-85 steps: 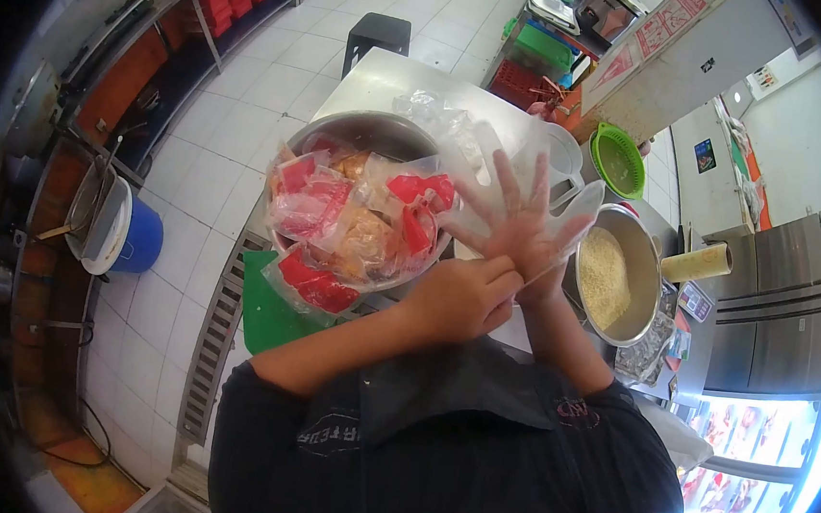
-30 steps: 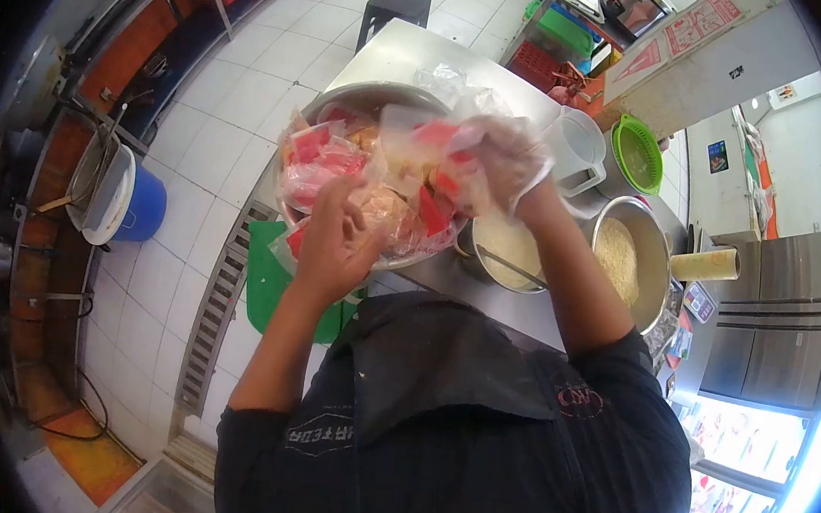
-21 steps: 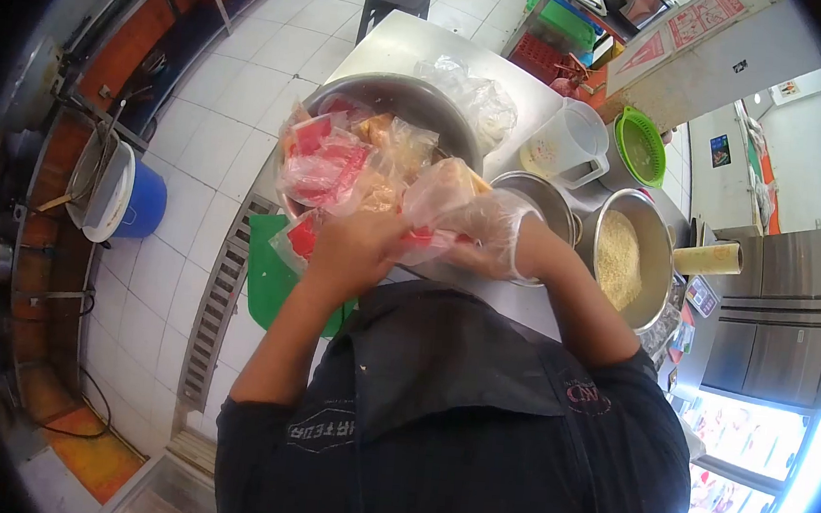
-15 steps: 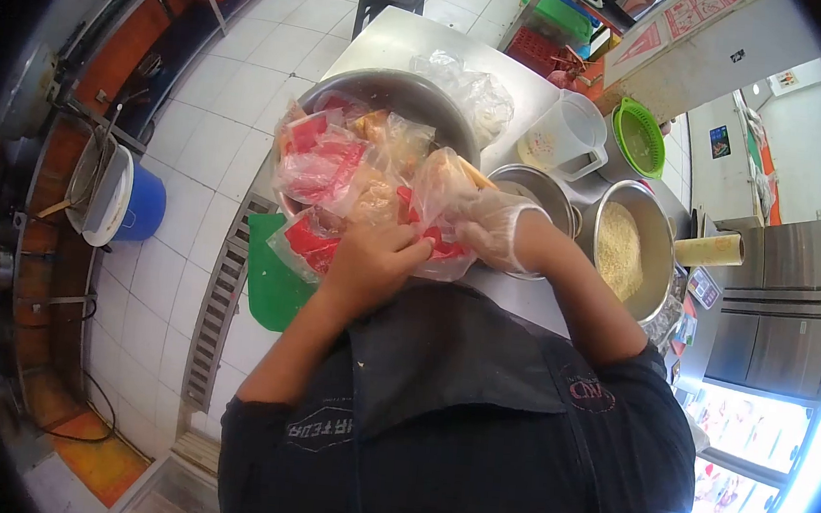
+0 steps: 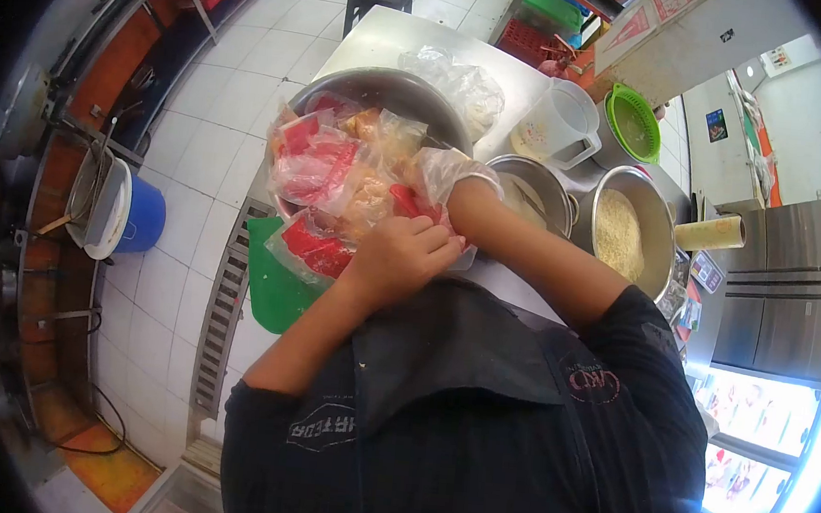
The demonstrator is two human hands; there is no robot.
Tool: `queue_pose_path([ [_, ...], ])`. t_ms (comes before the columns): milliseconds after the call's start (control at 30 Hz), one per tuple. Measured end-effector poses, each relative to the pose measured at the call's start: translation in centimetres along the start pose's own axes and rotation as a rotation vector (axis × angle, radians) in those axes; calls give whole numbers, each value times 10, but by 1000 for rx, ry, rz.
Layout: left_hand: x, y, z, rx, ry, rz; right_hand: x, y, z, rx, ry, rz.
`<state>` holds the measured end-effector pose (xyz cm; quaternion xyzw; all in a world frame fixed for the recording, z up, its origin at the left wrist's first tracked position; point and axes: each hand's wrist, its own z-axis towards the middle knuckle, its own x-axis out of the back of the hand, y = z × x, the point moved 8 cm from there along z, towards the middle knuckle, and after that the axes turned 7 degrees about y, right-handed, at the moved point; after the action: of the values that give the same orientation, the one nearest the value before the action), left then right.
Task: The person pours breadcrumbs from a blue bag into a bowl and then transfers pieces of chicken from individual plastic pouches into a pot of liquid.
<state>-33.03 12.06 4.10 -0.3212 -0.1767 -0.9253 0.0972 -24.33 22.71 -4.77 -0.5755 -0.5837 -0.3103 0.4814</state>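
A large metal bowl (image 5: pixel 414 91) holds several clear plastic bags with red print (image 5: pixel 316 167) and orange-brown food inside. At its near rim, my bare left hand (image 5: pixel 403 258) is closed, pinching the edge of one plastic bag (image 5: pixel 403 198). My right hand (image 5: pixel 448 175) wears a clear plastic glove and reaches into this bag, over the bowl. Its fingers are hidden by the plastic and the wrist. Another red-printed bag (image 5: pixel 319 249) hangs over the bowl's near edge, beside my left hand.
Right of the large bowl stand a smaller metal bowl (image 5: pixel 564 206) with pale contents and a utensil, and a bowl of crumbs (image 5: pixel 617 234). Behind them are a clear plastic jug (image 5: pixel 566 124), a green basket (image 5: pixel 633 120) and crumpled plastic bags (image 5: pixel 462 92). A green board (image 5: pixel 274 280) sticks out at the table's left edge.
My gloved right hand has moved left and forward into the bag, and light-coloured strips near it are now out of sight. My left hand stays at the bag's edge, slightly further right.
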Motion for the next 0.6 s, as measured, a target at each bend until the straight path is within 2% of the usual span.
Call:
queue_pose_path([
  [100,-4,-2,-4,47,-1,-20,-2,-9,-2,127,-10,-150],
  [200,-1,-8,-11,124,-22,-25,-15,-1,5,257,77,-220],
  [300,11,-18,-21,245,33,-50,-1,4,-41,661,217,-262],
  [400,22,-30,-31,303,110,-124,59,26,-79,229,185,484],
  [533,18,-31,-36,337,36,-114,35,76,-92,33,127,1264],
  [600,14,-30,-36,347,16,-136,28,100,-97,-14,250,1382],
])
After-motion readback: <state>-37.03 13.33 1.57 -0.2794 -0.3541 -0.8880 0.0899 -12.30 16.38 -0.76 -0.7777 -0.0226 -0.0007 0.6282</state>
